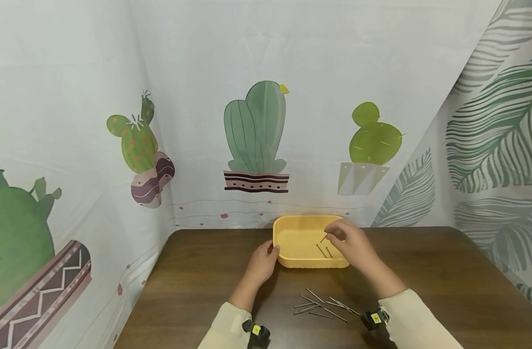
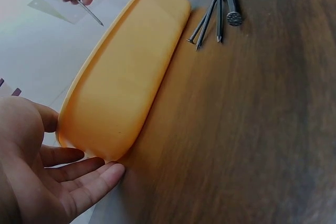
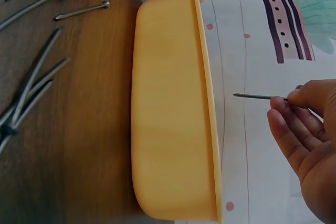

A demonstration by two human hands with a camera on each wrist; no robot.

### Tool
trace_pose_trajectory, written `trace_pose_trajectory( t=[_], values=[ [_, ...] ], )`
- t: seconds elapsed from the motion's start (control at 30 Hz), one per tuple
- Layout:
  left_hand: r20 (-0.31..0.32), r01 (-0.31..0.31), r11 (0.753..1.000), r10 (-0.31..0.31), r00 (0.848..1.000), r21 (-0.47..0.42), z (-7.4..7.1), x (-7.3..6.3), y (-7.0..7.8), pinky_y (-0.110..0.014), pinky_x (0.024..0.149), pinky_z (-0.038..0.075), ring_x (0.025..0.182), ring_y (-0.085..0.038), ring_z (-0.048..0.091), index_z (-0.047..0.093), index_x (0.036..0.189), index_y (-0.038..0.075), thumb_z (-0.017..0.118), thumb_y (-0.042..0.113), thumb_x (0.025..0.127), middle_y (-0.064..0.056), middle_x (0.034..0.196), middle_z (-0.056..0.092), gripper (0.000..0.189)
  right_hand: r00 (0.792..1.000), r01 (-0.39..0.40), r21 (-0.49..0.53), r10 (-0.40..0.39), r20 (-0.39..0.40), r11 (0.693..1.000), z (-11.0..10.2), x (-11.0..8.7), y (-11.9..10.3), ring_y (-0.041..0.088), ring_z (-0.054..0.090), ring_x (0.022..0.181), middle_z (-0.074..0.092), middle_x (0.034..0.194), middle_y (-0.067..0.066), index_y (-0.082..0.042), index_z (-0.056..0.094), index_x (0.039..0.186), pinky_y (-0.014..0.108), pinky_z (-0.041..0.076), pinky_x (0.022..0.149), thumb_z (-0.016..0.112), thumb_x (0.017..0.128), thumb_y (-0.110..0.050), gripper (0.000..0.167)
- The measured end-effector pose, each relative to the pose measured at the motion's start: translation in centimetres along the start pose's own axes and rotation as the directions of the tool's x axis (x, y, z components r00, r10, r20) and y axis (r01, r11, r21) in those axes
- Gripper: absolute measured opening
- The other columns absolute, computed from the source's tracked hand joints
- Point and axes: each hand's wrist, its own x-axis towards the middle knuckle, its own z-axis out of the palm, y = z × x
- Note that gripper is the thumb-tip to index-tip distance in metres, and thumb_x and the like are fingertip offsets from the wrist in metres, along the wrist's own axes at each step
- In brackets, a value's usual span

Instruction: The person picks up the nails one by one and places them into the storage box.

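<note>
A yellow plastic tray [image 1: 294,241] stands at the far edge of the table. My left hand [image 1: 262,262] grips its left end, the thumb at the rim and the fingers along the outer wall, as the left wrist view shows. Over the tray's right part, my right hand [image 1: 352,244] pinches a steel nail [image 3: 251,96] between thumb and fingers, its point sticking out past the fingertips. Two nails [image 1: 321,251] lie on the tray floor below that hand. A loose pile of several nails [image 1: 329,314] is on the table in front of the tray, between my forearms.
The dark wood table [image 1: 196,291] ends right behind the tray, where a white cloth printed with cacti [image 1: 257,131] hangs. Each wrist carries a small black camera, the left camera [image 1: 256,333] and the right camera [image 1: 374,318] both close over the tabletop.
</note>
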Motion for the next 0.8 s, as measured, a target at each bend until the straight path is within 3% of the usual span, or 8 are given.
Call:
trace_pose_trajectory(
  t=[0.6,0.8],
  values=[
    [-0.005,-0.005,1.0,0.005,1.0,-0.01,0.1,0.3,-0.2,-0.055,0.11,0.045,0.132,-0.035,0.055,0.054,0.143,0.003,0.047,0.034,0.106,-0.02,0.141,0.059,0.049,0.999,-0.04,0.023,0.039,0.013,0.999,1.0,1.5,-0.9,0.019,0.067,0.09,0.068,0.1,0.003,-0.009,0.07,0.106,0.035,0.058,0.08,0.069,0.095,-0.006,0.012],
    [-0.004,-0.006,1.0,0.006,1.0,-0.015,0.1,0.2,-0.3,-0.055,0.109,0.046,0.132,-0.035,0.055,0.054,0.143,0.003,0.047,0.034,0.106,-0.019,0.141,0.059,0.049,0.998,-0.029,0.056,0.026,0.055,0.998,1.3,1.7,-1.1,0.03,0.069,0.096,0.067,0.109,0.011,-0.002,0.068,0.114,0.047,0.059,0.084,0.07,0.093,-0.005,0.021]
  ],
)
